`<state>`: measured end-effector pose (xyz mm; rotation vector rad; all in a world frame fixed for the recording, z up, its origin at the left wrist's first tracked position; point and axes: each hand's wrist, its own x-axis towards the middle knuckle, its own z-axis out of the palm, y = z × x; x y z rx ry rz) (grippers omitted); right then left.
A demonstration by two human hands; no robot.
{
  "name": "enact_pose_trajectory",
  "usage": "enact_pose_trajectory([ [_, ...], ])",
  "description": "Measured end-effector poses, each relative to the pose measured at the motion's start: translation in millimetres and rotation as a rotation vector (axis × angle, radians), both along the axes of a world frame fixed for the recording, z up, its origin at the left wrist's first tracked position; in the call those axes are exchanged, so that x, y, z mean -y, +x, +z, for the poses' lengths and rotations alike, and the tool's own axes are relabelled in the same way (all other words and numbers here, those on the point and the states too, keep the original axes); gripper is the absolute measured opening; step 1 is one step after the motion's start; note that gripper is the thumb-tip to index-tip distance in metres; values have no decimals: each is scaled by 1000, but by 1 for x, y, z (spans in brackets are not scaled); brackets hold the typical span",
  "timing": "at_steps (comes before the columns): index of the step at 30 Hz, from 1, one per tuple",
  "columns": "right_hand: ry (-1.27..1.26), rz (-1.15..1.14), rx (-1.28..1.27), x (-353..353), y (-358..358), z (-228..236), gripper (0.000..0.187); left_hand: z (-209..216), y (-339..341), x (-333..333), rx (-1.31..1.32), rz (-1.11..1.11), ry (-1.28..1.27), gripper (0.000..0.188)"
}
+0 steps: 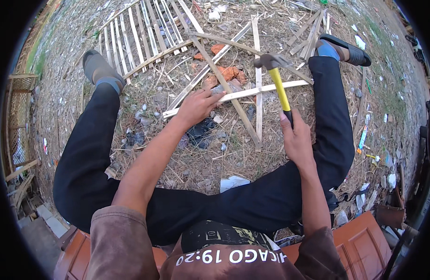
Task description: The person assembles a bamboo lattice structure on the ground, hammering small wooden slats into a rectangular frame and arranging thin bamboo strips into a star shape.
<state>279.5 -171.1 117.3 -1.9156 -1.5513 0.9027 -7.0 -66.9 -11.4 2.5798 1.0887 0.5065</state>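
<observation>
My right hand (297, 138) is wrapped round the black grip of a claw hammer (280, 88) with a yellow handle. The hammer's metal head is raised above the wooden strips, to the right of where they cross. My left hand (199, 105) is closed on a pale wooden slat (275, 87) that runs from side to side between my legs. Its fingers lie close to where a darker diagonal strip (240, 113) crosses that slat. An upright strip (258, 119) crosses it further right. Whether a nail sits under the left fingers is hidden.
Broken orange bricks (229, 73) lie under the crossed strips. A slatted wooden frame (135, 39) rests on the ground at the far left. Loose wood pieces (313, 33) lie near my right foot. Dry grass and litter cover the ground. An orange-brown panelled board (364, 247) is beneath me.
</observation>
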Motion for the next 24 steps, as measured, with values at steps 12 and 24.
enact_pose_trajectory([
  [12,-76,202,241,23,-41,-35,16,-6,8,13,64,168,38,35],
  [24,-127,181,243,21,-40,-29,17,-5,10,19,-31,183,43,37],
])
